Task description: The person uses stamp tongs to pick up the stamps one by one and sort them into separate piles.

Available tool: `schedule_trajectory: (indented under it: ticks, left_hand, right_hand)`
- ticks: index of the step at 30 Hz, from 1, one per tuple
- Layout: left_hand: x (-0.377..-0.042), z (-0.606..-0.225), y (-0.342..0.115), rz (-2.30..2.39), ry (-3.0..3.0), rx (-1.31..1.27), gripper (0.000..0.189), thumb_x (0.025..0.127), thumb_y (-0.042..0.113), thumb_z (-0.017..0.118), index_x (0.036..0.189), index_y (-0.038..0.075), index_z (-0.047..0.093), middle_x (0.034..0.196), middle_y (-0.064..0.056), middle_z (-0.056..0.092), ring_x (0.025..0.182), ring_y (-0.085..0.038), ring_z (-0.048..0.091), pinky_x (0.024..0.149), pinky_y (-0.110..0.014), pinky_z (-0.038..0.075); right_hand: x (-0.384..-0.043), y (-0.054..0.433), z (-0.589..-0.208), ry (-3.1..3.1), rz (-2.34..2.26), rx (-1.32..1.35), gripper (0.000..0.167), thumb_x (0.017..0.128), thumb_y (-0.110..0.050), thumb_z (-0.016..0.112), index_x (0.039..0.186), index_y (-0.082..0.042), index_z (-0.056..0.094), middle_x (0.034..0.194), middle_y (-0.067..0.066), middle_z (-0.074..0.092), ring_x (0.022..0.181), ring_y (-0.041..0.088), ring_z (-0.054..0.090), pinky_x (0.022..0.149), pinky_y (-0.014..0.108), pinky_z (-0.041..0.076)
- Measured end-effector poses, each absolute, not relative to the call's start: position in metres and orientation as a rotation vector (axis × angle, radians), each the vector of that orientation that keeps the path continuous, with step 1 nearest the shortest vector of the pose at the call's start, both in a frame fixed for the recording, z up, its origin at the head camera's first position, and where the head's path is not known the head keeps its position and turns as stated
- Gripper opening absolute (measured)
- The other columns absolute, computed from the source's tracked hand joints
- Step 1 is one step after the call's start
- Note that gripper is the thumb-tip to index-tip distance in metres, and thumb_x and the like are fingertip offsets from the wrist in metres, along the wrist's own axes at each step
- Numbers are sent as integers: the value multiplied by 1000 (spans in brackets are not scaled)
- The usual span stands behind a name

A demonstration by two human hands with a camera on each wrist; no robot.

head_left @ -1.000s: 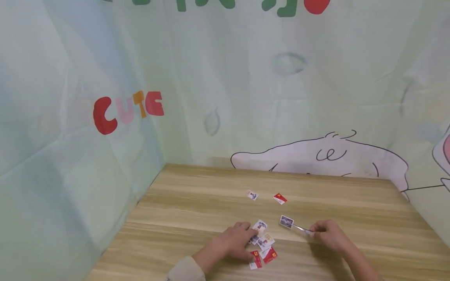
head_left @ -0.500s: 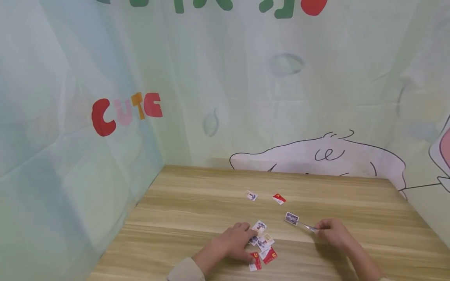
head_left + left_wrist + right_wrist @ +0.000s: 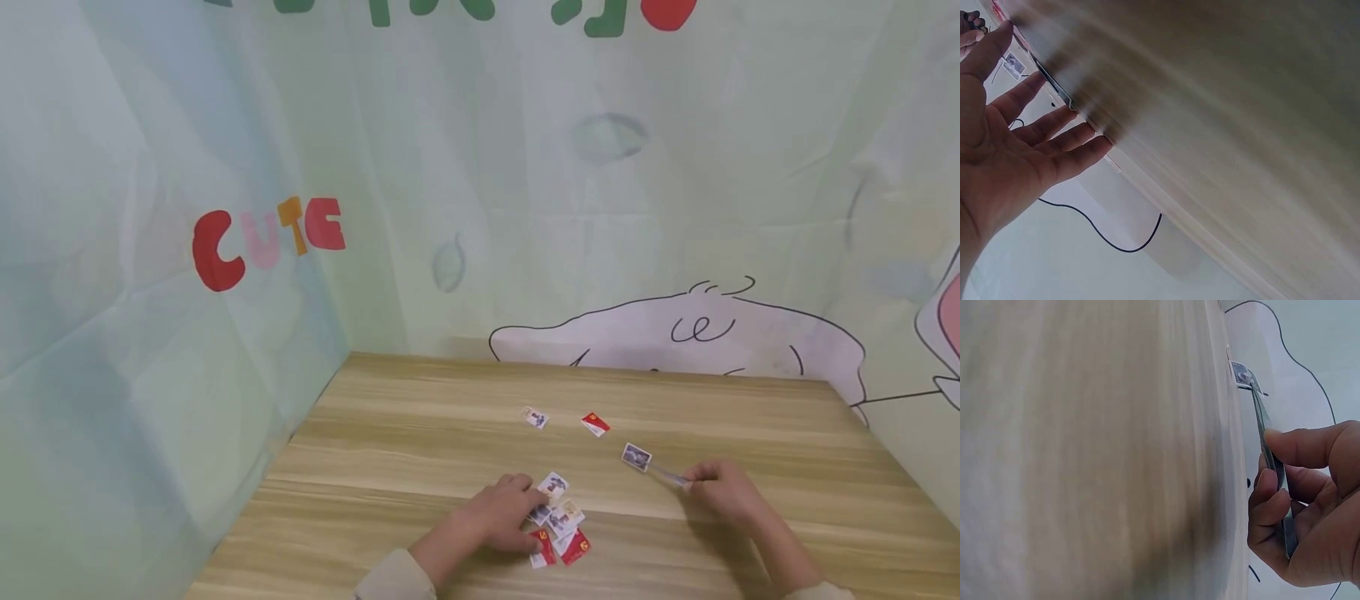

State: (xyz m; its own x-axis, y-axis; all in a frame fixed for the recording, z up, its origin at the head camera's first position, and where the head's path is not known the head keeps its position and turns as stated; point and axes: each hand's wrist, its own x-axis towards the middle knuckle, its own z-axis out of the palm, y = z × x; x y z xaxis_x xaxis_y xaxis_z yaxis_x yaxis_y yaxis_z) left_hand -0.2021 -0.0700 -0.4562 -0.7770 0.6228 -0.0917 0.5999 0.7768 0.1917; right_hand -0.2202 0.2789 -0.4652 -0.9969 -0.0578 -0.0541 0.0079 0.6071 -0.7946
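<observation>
Tweezers [image 3: 1270,456] are pinched between the thumb and fingers of my right hand [image 3: 726,490]. Their tips hold a dark-pictured stamp [image 3: 637,457] by its corner, tilted up close over the table at the right. My left hand [image 3: 497,515] spreads over the left side of a small group of overlapping stamps [image 3: 564,518], its fingertips and thumb right at their edges. Some of these are white with figures; the nearer ones are red and white. In the left wrist view, the fingers [image 3: 1063,128] are extended, with the tips down at the tabletop.
Two stamps lie apart farther back on the wooden table [image 3: 420,450]: a white one with a figure [image 3: 536,417] and a red and white one [image 3: 596,424]. A printed curtain [image 3: 405,167] hangs along the table's back and left edges.
My right hand has moved to the right and slightly away from me, carrying the stamp in the tweezers. My left hand stays over the group of stamps.
</observation>
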Motion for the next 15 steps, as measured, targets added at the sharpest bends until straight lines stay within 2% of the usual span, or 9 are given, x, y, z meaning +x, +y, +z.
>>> schedule_trajectory:
  ticks: [15]
  left_hand:
    - [-202, -454, -69, 214, 2825, 985, 50, 79, 35, 70, 126, 20, 58, 120, -4, 50, 109, -19, 47, 87, -33, 44]
  right_hand:
    - [-225, 290, -465, 2729, -1404, 28, 18, 80, 1, 59, 92, 14, 60, 70, 5, 53, 63, 20, 47, 55, 30, 41]
